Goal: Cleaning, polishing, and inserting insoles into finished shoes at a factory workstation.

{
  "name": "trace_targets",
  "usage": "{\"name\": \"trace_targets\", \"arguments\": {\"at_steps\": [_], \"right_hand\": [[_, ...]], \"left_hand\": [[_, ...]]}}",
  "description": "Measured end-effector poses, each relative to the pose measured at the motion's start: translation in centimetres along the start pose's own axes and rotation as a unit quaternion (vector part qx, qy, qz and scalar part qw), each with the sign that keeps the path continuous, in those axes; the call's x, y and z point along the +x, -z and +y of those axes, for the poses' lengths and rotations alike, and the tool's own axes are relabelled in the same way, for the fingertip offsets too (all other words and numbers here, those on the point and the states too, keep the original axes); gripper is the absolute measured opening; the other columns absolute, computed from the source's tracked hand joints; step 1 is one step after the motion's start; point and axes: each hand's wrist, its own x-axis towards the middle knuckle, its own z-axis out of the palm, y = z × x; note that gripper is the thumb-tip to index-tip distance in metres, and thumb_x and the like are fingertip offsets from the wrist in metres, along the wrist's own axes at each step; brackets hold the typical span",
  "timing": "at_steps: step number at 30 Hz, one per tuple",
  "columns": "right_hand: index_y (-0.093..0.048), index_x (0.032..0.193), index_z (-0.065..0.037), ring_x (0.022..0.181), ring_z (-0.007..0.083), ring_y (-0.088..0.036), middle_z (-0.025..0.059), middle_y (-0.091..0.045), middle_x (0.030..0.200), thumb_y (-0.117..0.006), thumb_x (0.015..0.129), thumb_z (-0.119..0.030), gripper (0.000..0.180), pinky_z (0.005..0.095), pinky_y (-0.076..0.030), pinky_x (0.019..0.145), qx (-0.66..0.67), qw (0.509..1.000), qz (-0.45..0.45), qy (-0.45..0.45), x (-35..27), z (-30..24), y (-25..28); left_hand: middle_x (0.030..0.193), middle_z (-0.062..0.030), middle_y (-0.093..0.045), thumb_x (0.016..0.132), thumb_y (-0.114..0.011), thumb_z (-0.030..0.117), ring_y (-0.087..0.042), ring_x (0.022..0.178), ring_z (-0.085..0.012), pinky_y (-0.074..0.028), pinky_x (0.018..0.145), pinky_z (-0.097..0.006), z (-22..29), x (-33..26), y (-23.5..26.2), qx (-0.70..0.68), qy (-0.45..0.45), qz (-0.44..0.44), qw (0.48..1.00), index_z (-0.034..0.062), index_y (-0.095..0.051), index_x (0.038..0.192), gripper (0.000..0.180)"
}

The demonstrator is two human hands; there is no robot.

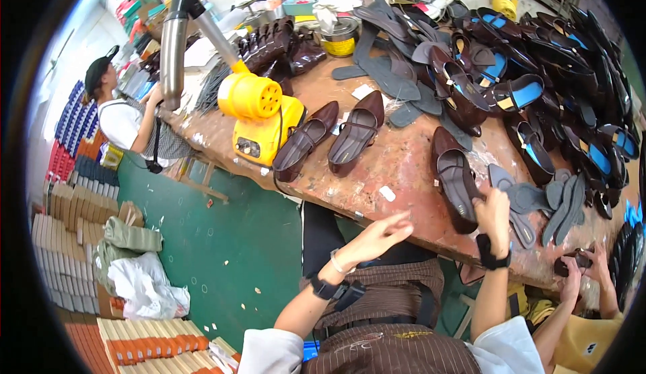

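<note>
A dark brown pointed flat shoe with a strap (454, 175) stands on the worn table, toe pointing away from me. My right hand (494, 212) is closed at its heel end, the fingers curled over the rim. Off the table's front edge, my left hand (380, 236) hovers with fingers stretched out and nothing in it. Two similar strapped shoes, one on the left (306, 140) and one beside it (355, 133), stand farther back. Close to my right hand lie several grey insoles (565, 202).
A yellow heat blower (256, 115) with a metal pipe stands at the table's left. Shoes with blue insides (525, 94) heap up at the right. A co-worker's hands (582, 266) hold a dark shoe at lower right. Another person (121, 111) works at far left.
</note>
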Motion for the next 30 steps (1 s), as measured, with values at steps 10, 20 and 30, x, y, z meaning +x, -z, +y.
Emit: {"name": "trace_targets", "arguments": {"at_steps": [10, 20, 30], "right_hand": [[-0.068, 0.112, 0.002, 0.075, 0.0246, -0.068, 0.0175, -0.07, 0.094, -0.065, 0.094, -0.019, 0.028, 0.0343, -0.054, 0.068, 0.471, 0.862, -0.169, 0.078, -4.8, -8.0, 3.1], [-0.07, 0.112, 0.0, 0.072, 0.0206, -0.068, 0.0163, -0.072, 0.094, -0.064, 0.093, -0.008, 0.022, 0.0323, -0.055, 0.065, 0.401, 0.913, -0.075, -0.028, -1.2, -3.8, 2.7], [-0.066, 0.116, -0.006, 0.101, 0.0336, -0.065, 0.0158, -0.068, 0.108, -0.071, 0.082, -0.009, 0.034, 0.0422, -0.052, 0.088, 0.112, 0.971, 0.191, 0.092, 7.3, -2.8, 2.9]], "left_hand": [[0.127, -0.0148, -0.059, 0.067, -0.051, -0.007, -0.056, 0.116, -0.0208, -0.047, 0.099, -0.033, 7.8, 0.1, 4.3, 0.174, -0.065, 0.424, 0.886, -0.0083, -0.055, 0.126, 0.059], [0.121, -0.0203, -0.068, 0.085, -0.057, -0.009, -0.065, 0.113, -0.0292, -0.048, 0.101, -0.036, 5.4, 2.0, 27.4, 0.351, -0.044, 0.438, 0.826, -0.0033, -0.064, 0.123, 0.039], [0.098, -0.0274, -0.069, 0.08, -0.055, 0.002, -0.066, 0.093, -0.0463, -0.053, 0.083, -0.052, 4.3, -1.1, 24.3, 0.583, 0.158, 0.386, 0.697, 0.0126, -0.059, 0.134, 0.055]]}}
